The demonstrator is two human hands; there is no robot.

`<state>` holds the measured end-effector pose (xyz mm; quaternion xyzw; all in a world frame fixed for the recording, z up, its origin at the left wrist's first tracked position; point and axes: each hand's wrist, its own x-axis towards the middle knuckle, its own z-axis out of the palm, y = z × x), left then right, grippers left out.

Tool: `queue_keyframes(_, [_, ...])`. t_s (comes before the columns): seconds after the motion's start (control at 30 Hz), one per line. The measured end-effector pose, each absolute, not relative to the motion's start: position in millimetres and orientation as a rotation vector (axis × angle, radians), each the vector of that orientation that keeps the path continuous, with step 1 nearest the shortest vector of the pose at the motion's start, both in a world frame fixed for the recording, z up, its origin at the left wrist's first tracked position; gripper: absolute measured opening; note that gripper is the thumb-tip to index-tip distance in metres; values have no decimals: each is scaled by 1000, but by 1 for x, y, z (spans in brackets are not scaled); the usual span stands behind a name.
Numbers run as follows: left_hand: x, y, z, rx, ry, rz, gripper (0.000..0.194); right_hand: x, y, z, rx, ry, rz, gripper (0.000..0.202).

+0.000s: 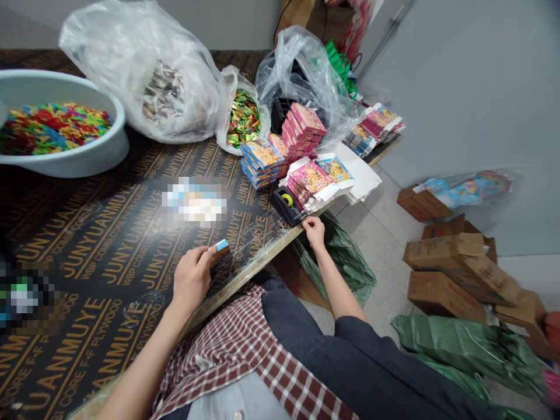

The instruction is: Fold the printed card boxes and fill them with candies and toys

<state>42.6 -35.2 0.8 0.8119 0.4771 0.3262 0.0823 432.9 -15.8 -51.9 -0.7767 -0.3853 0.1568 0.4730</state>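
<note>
My left hand [192, 275] is closed around a small blue box [223, 245], just above the near part of the tabletop. Only one end of that box shows past my fingers. At the table's front edge, my right hand [315, 233] is pinched together beside a black tape dispenser [289, 211] with a yellow-green core. Whatever may be between those fingertips is too small to make out. Right behind the dispenser lie flat pink cartons [311, 177] and a blue-and-yellow carton [336, 169].
Stacked blue boxes [262, 160] and pink boxes [304, 128] stand farther back. Left of them are a bag of shiny packets [244, 119], a large clear bag [114, 52] and a pale blue tub [65, 166] of colourful pieces. Cardboard boxes [446, 256] sit on the floor at right.
</note>
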Motion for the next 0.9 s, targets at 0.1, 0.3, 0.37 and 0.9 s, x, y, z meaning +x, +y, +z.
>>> queue_keyframes(0.1, [47, -37, -4, 2373, 1461, 1004, 28, 425, -19, -49, -1907, -886, 335, 23])
queue_keyframes(0.3, [51, -41, -1, 2342, 1463, 1026, 31, 331, -39, -7, -1536, -894, 1058, 41])
queue_keyframes(0.37, [50, -42, 1, 2351, 1440, 1050, 32, 288, -45, 14, -1342, -893, 1575, 45])
queue_keyframes(0.9, [50, -44, -2, 2324, 1404, 1169, 17, 220, -33, 18, -1080, -658, 2104, 35])
